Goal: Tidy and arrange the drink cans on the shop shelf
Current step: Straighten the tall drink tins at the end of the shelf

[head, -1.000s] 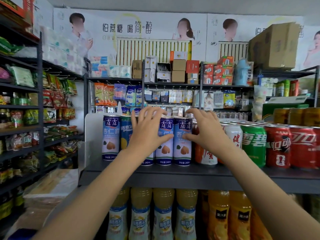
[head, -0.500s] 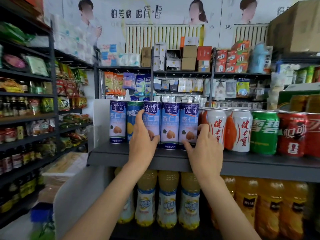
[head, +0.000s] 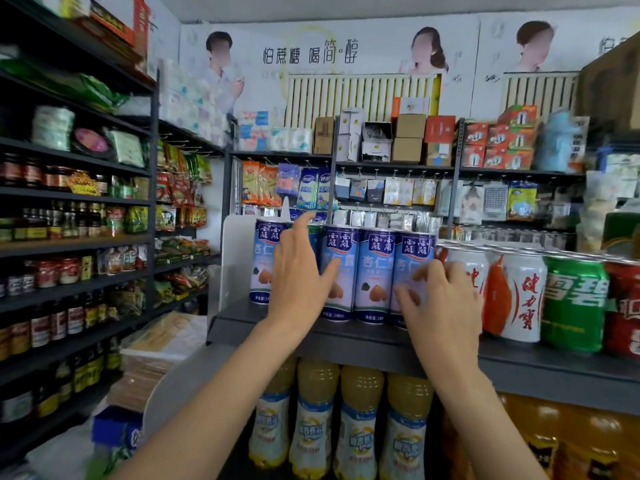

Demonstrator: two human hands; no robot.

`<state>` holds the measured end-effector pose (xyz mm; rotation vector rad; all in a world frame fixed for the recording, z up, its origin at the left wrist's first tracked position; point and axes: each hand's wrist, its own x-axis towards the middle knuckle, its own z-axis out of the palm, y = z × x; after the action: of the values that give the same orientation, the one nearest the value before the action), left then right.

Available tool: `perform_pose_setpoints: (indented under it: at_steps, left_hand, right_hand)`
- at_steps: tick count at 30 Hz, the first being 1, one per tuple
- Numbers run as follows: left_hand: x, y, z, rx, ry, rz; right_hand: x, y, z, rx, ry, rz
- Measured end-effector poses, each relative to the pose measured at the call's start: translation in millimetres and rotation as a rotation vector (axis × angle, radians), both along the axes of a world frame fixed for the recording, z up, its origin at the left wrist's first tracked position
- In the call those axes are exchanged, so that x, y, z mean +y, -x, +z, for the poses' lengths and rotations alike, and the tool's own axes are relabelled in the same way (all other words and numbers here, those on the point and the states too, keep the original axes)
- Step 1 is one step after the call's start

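Blue cans (head: 375, 271) stood packed at the shelf (head: 519, 362) edge — left hand (head: 298, 271) splayed flat, right hand (head: 438, 299) fingers loosely curled, gripping nothing.

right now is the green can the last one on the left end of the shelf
No, the green can stands toward the right, beside white-and-orange cans; a blue can ends the row at left.

The tall cans (head: 375, 275) are blue above and white below, with white characters, an orange-brown fruit picture and a green band near the base. Next, two white cans (head: 519, 299) bear red characters and an orange flame shape. The green can (head: 573, 303) has white lettering; the red can (head: 625, 306) too. The shelf (head: 554, 365) is dark grey. Bottles (head: 360, 424) below are yellow with white-and-blue labels.
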<state>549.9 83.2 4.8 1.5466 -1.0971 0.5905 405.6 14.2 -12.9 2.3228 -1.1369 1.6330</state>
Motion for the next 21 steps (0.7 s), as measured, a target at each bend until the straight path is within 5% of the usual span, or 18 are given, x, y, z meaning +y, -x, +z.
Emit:
perform_pose_setpoints:
  at_steps: [7,16,21]
  left_hand:
    - [37,-71,32,0.105,-0.019,0.023]
    - [27,-124,37,0.437,-0.139,-0.336]
    - [15,-125,30,0.425,-0.219,-0.437]
  right_hand:
    - [32,-75,60,0.268,0.214,0.396]
    - [39,-160,84,0.577,0.271,0.137]
    - [29,-155,82,0.593,0.249,0.095]
